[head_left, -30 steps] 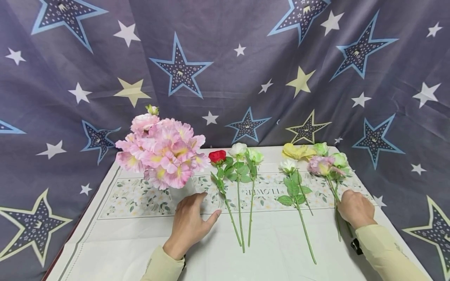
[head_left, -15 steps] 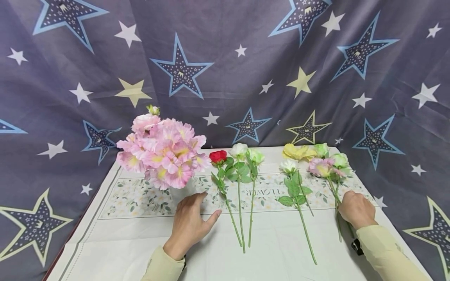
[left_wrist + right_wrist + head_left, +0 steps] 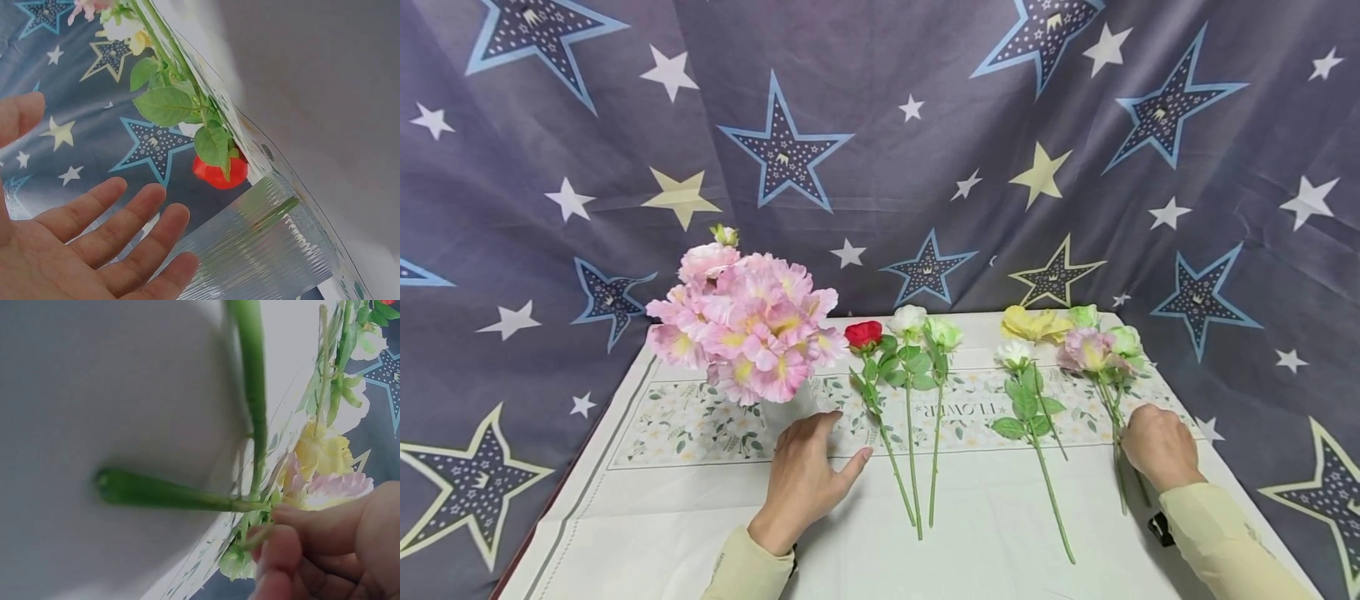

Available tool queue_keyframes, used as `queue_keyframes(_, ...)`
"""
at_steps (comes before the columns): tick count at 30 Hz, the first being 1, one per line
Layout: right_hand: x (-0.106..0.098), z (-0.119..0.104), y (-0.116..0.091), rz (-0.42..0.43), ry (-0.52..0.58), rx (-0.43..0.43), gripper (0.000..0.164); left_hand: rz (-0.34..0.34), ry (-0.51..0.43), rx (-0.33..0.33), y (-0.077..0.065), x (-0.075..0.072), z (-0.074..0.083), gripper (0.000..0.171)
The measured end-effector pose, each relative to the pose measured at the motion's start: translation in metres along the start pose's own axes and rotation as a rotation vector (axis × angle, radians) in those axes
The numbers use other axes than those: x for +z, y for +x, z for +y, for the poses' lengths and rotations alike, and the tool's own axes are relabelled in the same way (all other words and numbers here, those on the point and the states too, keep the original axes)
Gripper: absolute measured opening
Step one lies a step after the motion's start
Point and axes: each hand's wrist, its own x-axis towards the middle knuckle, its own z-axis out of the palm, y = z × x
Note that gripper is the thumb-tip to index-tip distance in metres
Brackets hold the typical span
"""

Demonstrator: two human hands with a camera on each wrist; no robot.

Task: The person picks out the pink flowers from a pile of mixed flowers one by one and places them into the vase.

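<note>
A ribbed clear vase (image 3: 262, 244) holds a big bunch of pink artificial flowers (image 3: 756, 325) on the left. Beside its near side is my left hand (image 3: 808, 475), fingers spread and relaxed; in the left wrist view the palm (image 3: 56, 262) is bare. At the right, my right hand (image 3: 1161, 447) pinches a thin green stem between thumb and index finger, apparently that of the mauve-pink flower (image 3: 1088, 350). Close to the hand, green stems (image 3: 162, 492) extend past the fingertips in the right wrist view. A pale green rose (image 3: 1124, 341) lies beside the mauve-pink bloom.
Between the hands lie a red rose (image 3: 862, 334), a white rose (image 3: 907, 320) and a light green rose (image 3: 945, 332). Farther right are another white rose (image 3: 1015, 353) and a yellow flower (image 3: 1028, 322). A star-patterned curtain (image 3: 880, 167) hangs behind the white tablecloth (image 3: 647, 533).
The mauve-pink flower head has turned and risen slightly, and its stem has shifted a little. The right hand has barely moved; the left hand stays where it was.
</note>
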Motion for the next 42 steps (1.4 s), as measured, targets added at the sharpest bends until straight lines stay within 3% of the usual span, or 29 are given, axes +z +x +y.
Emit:
queue_keyframes(18,-0.006,-0.028,-0.011,0.264,0.07,-0.128,0.026,-0.005,0.001,0.001,0.0,-0.001,0.0,0.063)
queue_keyframes(30,-0.008,-0.056,-0.022,0.303,0.184,-0.126,0.014,-0.02,-0.003,-0.007,0.0,0.0,0.0,0.062)
queue_keyframes(42,-0.004,-0.087,-0.033,0.409,0.259,-0.233,0.008,-0.022,-0.006,-0.003,-0.001,0.0,0.002,0.063)
